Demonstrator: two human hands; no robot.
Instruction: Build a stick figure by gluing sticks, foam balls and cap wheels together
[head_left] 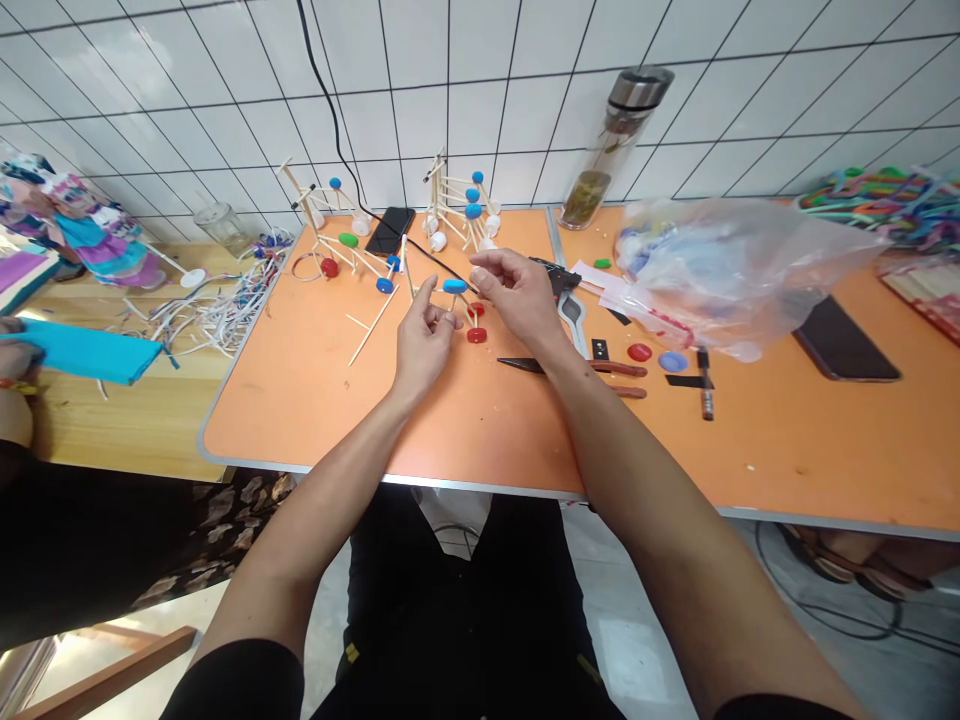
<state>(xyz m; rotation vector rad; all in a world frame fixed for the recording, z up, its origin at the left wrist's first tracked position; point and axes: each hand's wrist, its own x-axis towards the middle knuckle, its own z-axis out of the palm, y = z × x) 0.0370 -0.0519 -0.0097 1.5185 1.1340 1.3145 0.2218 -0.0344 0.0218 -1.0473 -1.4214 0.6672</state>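
Observation:
Between my hands stands a small model of wooden sticks with bottle-cap wheels; a blue cap and a red cap show on it. My left hand grips the model from the left, thumb and fingers bent around its sticks. Over the model's right side, my right hand has thumb and forefinger pinched together; whatever is between them is too small to make out. Just below the right wrist lie long-nosed pliers with red-brown handles, partly hidden by the forearm.
Two similar stick models stand near the tiled wall with a black phone between them. A glass tea bottle, a plastic bag, loose caps and another phone are rightward. At left, another person's hand holds blue material.

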